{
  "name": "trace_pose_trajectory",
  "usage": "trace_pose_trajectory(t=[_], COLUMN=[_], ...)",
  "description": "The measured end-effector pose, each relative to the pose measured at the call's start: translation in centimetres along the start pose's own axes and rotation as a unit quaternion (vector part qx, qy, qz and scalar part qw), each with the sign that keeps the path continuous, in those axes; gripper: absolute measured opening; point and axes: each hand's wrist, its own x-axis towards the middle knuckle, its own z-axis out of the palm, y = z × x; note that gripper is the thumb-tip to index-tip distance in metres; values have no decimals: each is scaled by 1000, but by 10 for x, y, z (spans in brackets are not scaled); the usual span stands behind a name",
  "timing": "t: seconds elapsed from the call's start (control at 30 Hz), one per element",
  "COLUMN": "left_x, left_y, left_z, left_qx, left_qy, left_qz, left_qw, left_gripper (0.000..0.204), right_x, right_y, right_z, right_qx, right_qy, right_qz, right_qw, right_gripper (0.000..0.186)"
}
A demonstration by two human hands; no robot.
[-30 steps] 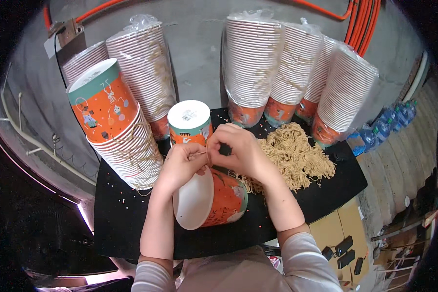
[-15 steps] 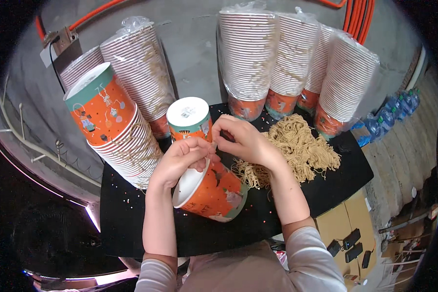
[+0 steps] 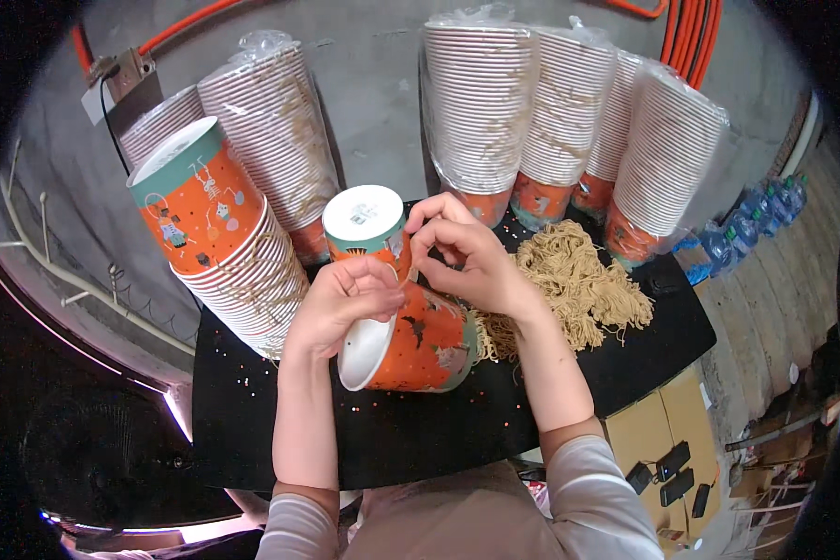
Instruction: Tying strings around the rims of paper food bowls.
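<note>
A paper bucket with orange print and green band (image 3: 420, 350) lies on its side, white mouth leftward, beneath my hands. My left hand (image 3: 340, 308) is closed in a pinch on what looks like a thin cord above its rim. My right hand (image 3: 462, 261) sits just right of it, fingers curled; what it holds is too small to make out. Behind them stands an upside-down bucket (image 3: 364, 217). A tangled heap of tan cord (image 3: 578, 289) lies to the right.
Tall bucket stacks, several in plastic wrap (image 3: 476, 112), line the wall; an unwrapped one (image 3: 238, 299) leans at left on the black table (image 3: 252, 420). Blue water bottles (image 3: 746, 224) and cardboard with dark devices (image 3: 653, 429) are at right. Orange tubing (image 3: 187, 33) runs along the wall.
The bucket on its side has tilted, its mouth end rising up the picture. My right hand has shifted upward, its index finger lifting, while my left hand has moved slightly.
</note>
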Motion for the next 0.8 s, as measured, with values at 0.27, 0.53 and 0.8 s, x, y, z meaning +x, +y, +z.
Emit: trace_pose_trajectory(t=[0.27,0.53,0.8], left_x=[-2,-1,1], left_y=[7,7,2], left_z=[11,0,-1], left_qx=[-23,-70,22], left_qy=[17,33,25], left_qz=[-68,-38,-45], left_qw=[997,996,998], left_gripper=[15,11,13], right_x=[0,1,-1], right_y=[3,1,-8], right_z=[8,-3,-1], right_qx=[90,-154,-177], right_qy=[-19,-15,8], right_qz=[43,-92,-100], right_qw=[995,984,979], right_gripper=[6,28,31])
